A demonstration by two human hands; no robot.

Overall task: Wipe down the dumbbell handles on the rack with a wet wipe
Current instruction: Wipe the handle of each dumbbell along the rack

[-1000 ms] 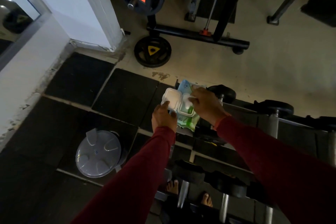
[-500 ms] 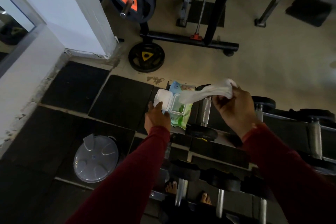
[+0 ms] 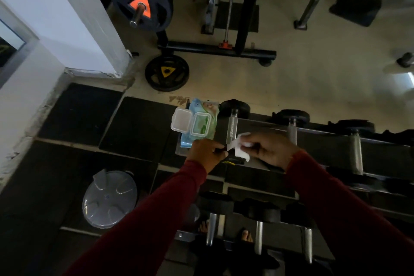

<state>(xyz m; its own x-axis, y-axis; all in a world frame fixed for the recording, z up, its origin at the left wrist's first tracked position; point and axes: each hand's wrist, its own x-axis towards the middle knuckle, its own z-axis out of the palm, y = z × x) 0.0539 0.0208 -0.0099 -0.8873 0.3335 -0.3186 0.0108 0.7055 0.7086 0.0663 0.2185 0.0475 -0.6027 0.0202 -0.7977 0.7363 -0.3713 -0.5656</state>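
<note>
White wet wipe point(image 3: 240, 151) pinched in right hand point(image 3: 270, 150), fingers curled round it, just above near end of leftmost dumbbell handle point(image 3: 232, 127) on rack point(image 3: 324, 141). Left hand point(image 3: 207, 152) curled, fingertips pinching wipe's left edge. Wipes pack point(image 3: 200, 122), lid flipped open, at rack's left end beside that dumbbell.

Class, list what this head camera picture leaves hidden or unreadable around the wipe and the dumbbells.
- Head view: near end of the dumbbell handle, hidden behind the wet wipe and both hands.
- Head view: print on the wipes pack, too small and dim.
- Head view: lower rack dumbbells, lost in shadow.
</note>
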